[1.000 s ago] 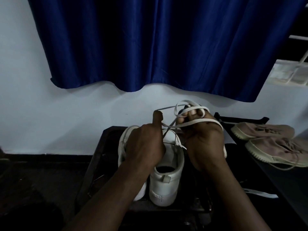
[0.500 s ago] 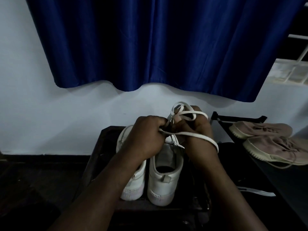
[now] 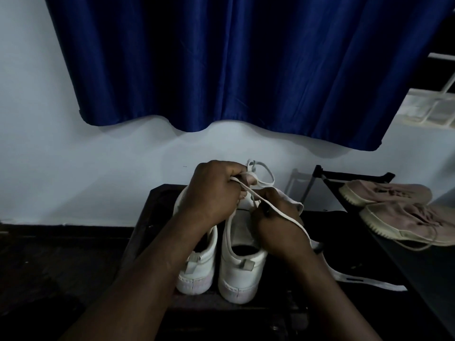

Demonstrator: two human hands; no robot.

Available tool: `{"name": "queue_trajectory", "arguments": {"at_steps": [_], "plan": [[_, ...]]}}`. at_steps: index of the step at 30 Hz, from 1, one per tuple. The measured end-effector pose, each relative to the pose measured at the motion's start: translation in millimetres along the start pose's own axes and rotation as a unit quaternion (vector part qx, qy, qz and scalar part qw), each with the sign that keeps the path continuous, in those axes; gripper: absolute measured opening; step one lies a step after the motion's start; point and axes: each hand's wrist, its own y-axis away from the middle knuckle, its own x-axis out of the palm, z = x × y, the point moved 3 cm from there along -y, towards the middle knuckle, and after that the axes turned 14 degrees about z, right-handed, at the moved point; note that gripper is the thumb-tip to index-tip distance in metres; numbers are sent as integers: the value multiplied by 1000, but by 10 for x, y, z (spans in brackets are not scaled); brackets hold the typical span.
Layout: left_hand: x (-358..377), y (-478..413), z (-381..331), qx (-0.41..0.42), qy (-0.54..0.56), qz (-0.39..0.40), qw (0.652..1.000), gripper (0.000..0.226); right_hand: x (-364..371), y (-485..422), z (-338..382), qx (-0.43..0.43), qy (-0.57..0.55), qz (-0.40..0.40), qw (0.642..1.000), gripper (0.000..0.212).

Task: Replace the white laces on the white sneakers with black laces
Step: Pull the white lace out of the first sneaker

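Gripping the white lace [image 3: 283,214] are left hand [image 3: 211,190] and, seemingly, right hand [image 3: 278,227].

Showing dim, glowing palest on the wall [image 3: 73,168], sinking to near-black along the bottom, bowing at the edges.

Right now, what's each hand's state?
Left hand: closed, gripping the flat white shoelace.
Right hand: closed, pinching the same shoelace, which crosses its back.

Sneakers [image 3: 221,254] side by side on table [image 3: 142,217]
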Motion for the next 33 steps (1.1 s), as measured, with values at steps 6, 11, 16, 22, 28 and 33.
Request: {"name": "queue_trajectory", "arguments": {"at_steps": [6, 11, 16, 22, 28, 33], "plan": [[-78, 21, -257, 94, 75, -50, 992, 31, 36, 46, 45, 27, 7, 27, 999, 33], [-310, 43, -550, 181, 163, -83, 966, 31, 131, 11, 78, 74, 42, 134, 987, 32], [-309, 31, -410, 110, 205, -87, 969, 25, -17, 150, 172, 81, 7, 122, 989, 25], [-478, 54, -401, 90, 205, -137, 965, 16, -481, 437, 382, 34, 130, 190, 973, 42], [-571, 126, -492, 91, 128, -152, 976, 15, -1015, 950, 750, -82, -46, 381, 920, 31], [-651, 173, -639, 105, 137, -132, 976, 14, -905, 668, 606, -121, -212, 88, 966, 33]]}}
